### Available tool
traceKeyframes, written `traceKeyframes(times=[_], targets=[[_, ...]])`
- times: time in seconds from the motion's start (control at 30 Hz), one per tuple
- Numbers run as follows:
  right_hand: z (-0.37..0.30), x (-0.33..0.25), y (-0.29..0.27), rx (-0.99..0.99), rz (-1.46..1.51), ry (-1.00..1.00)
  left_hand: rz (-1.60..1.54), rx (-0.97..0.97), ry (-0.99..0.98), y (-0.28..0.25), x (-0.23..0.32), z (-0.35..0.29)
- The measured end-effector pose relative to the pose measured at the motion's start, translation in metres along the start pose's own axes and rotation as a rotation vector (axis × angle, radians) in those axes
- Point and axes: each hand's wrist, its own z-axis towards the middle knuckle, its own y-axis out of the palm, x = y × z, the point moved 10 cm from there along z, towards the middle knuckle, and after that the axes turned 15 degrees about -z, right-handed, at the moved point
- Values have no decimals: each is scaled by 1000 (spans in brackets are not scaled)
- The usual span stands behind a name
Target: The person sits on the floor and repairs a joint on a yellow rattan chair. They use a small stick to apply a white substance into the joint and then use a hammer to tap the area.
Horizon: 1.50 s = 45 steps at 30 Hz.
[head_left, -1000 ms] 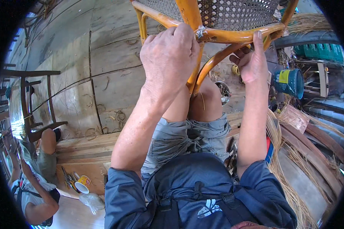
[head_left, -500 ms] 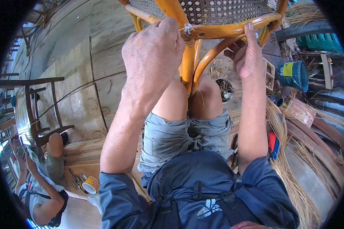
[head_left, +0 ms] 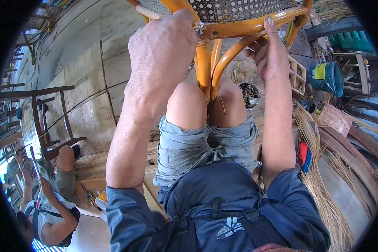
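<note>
A rattan chair with a glossy orange-brown frame [head_left: 239, 28] and woven cane webbing [head_left: 235, 9] stands before me, with a leg [head_left: 203, 63] coming down between my knees. At the joint of the front rail and this leg is a small pale, frayed binding [head_left: 200, 28]. My left hand [head_left: 161, 54] is closed in a fist just left of that joint; its fingers face away, and whatever they hold is hidden. My right hand [head_left: 275, 54] grips the rail's right part, thumb laid over the front and fingers curled beneath.
A metal bowl of scraps [head_left: 251, 101], a wooden compartment box [head_left: 298, 75] and a teal bucket [head_left: 334, 86] stand beyond my right arm. Long pale strips [head_left: 319, 206] lie at right. Another person [head_left: 50, 206] works at left, near a dark wooden frame [head_left: 34, 109] and hand tools [head_left: 87, 195].
My left fist has moved slightly up and left, baring more of the joint. The right hand keeps its grip. At left, the other person's hands have shifted, and a long thin rod now shows there.
</note>
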Motion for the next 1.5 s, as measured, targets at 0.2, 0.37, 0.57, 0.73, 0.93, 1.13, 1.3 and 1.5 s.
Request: traceKeyframes(times=[0.2,0.37,0.57,0.73,0.93,1.13,1.3,1.5], targets=[[-8,-12,10,-15,-11,-56,-35,-4,-16,1,-4,-4],[-2,1,2,9,-7,11,-47,25,4,0,-5,-5],[-3,-1,4,21,0,28,-41,14,-25,4,-7,-5],[0,-4,8,-57,31,-52,-79,64,-9,-21,2,-8],[-4,-2,2,12,-15,-27,-99,116,1,-10,3,-15],[-4,-1,3,15,-12,-26,-88,133,-6,-6,-1,-14],[-3,-1,1,28,-22,-35,1,0,-129,6,-7,-11],[-2,-1,1,30,-4,-40,-47,33,-44,0,-3,-14]])
